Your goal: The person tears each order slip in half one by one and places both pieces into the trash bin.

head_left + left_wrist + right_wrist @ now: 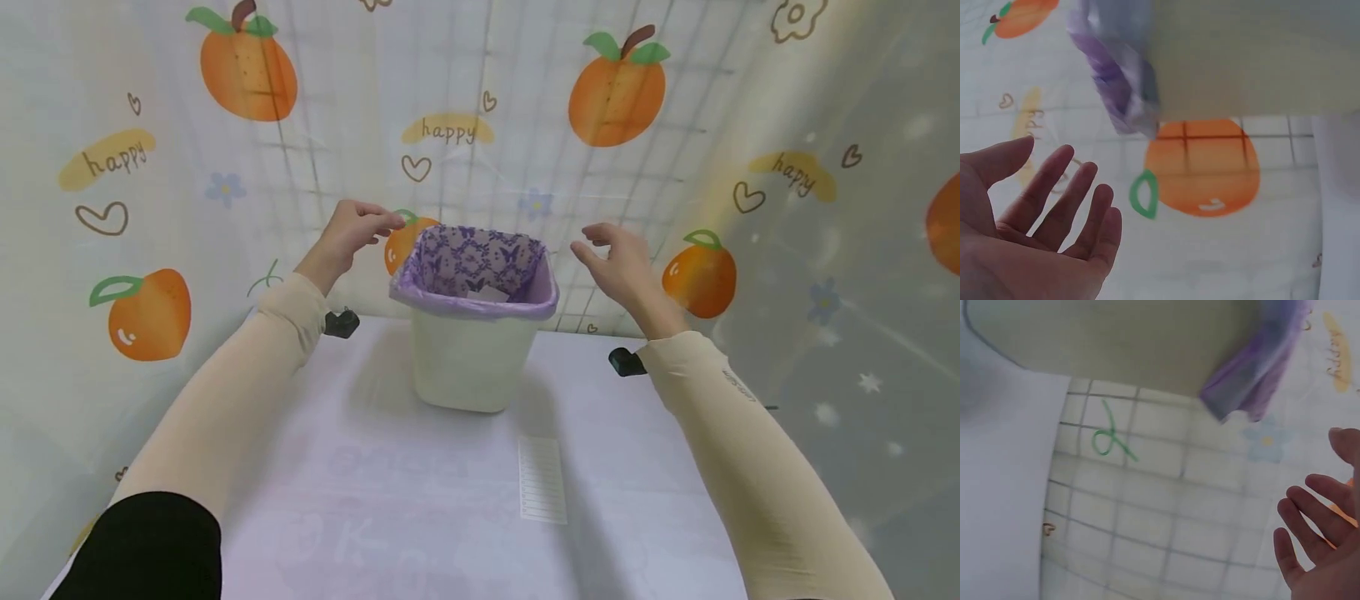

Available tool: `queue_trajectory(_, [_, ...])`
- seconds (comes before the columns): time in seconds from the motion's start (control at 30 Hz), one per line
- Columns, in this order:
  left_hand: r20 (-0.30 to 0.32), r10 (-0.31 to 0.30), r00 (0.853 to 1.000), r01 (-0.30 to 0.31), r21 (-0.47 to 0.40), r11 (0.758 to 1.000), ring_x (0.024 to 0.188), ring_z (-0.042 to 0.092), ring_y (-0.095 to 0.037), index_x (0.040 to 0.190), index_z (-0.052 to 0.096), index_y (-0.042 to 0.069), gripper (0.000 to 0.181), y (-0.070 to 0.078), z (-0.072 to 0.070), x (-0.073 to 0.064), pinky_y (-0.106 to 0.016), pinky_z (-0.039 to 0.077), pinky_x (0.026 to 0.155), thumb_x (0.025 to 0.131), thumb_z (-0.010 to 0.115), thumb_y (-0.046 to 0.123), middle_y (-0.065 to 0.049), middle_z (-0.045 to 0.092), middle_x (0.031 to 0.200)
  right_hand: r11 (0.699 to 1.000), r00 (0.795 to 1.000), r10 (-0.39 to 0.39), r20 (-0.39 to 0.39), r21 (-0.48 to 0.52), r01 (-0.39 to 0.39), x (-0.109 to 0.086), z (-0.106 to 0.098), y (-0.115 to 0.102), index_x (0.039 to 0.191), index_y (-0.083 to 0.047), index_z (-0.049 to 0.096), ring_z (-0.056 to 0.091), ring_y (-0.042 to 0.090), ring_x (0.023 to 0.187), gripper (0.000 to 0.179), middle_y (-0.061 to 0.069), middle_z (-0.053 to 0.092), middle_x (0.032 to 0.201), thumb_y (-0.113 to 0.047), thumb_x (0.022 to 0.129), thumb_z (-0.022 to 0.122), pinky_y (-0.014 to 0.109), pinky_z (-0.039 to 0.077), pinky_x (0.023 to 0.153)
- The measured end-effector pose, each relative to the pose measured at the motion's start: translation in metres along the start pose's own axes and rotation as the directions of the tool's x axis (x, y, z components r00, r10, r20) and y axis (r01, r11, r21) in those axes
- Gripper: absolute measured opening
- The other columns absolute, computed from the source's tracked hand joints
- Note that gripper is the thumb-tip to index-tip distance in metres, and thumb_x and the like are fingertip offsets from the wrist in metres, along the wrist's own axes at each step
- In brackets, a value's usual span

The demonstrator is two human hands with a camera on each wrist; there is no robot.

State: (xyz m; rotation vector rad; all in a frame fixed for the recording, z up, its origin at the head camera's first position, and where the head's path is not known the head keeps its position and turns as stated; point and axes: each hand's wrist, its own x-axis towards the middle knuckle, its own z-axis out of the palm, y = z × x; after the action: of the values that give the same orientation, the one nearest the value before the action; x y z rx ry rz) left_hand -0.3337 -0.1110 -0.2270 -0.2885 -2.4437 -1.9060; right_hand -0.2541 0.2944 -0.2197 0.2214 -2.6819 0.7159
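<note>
From left to right along the rim, the purple bag (476, 309) lining a pale bin (472, 362) seems best checked for an even fold, with any slack tucked down on both sides by light, matched touches that neither tear the plastic nor tip the bin. A person's left hand (352, 233), bare and holding nothing, is raised off the bin's left side, its fingers loosely bent, slightly spread and apart from the plastic; the sleeved left arm (217, 400) reaches forward and inward. The bin stands upright between the two hands, toward the far side of the table (337, 525), the bag's butterfly-patterned inside showing and a small white piece (487, 294) within. Nearer the camera, a printed paper strip (542, 481) lies on the table. The right hand (618, 258), likewise empty, is raised off the bin's right side, thumb apart from gently curved fingers, touching neither bag nor bin.
</note>
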Motion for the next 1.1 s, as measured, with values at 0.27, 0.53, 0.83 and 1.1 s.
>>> queue_trajectory(0.27, [0.021, 0.003, 1.0, -0.005, 0.087, 0.996, 0.115, 0.061, -0.025, 0.125, 0.073, -0.001, 0.037, -0.018, -0.015, -0.002, -0.04, 0.047, 0.106, 0.1, 0.071, 0.026, -0.009, 0.07, 0.125, 0.998, 1.0, 0.018, 0.004, -0.062, -0.018, -0.016, 0.006, 0.03, 0.146, 0.0, 0.056, 0.051, 0.047, 0.136, 0.056, 0.027, 0.058, 0.148, -0.04, 0.107, 0.059, 0.064, 0.037, 0.116])
queue_trajectory(0.53, [0.047, -0.009, 0.999, 0.002, 0.144, 0.99, 0.125, 0.052, -0.027, 0.131, 0.069, -0.001, 0.04, -0.032, -0.03, -0.008, -0.049, 0.04, 0.119, 0.103, 0.067, 0.028, -0.015, 0.062, 0.139, 0.998, 0.999, 0.028, -0.029, -0.063, -0.029, -0.028, 0.013, 0.051, 0.145, 0.001, 0.057, 0.052, 0.045, 0.135, 0.057, 0.027, 0.058, 0.147, -0.042, 0.107, 0.06, 0.064, 0.04, 0.115])
queue_trajectory(0.83, [0.061, -0.056, 0.997, 0.048, 0.125, 0.991, 0.135, 0.052, -0.031, 0.133, 0.068, 0.001, 0.041, -0.056, -0.033, -0.015, -0.048, 0.04, 0.12, 0.104, 0.067, 0.029, -0.015, 0.061, 0.146, 0.999, 0.999, 0.026, -0.045, -0.035, -0.027, -0.057, 0.027, 0.065, 0.143, -0.001, 0.06, 0.056, 0.048, 0.129, 0.053, 0.027, 0.061, 0.144, -0.039, 0.107, 0.061, 0.065, 0.045, 0.109])
queue_trajectory(1.1, [0.063, -0.113, 0.992, 0.108, 0.082, 0.991, 0.141, 0.049, -0.033, 0.137, 0.066, 0.0, 0.045, -0.088, -0.044, -0.024, -0.051, 0.035, 0.123, 0.104, 0.067, 0.03, -0.017, 0.059, 0.148, 0.999, 0.996, 0.016, -0.085, 0.03, -0.013, -0.072, 0.058, 0.088, 0.14, 0.001, 0.062, 0.06, 0.045, 0.129, 0.049, 0.027, 0.065, 0.139, -0.034, 0.106, 0.064, 0.063, 0.047, 0.108])
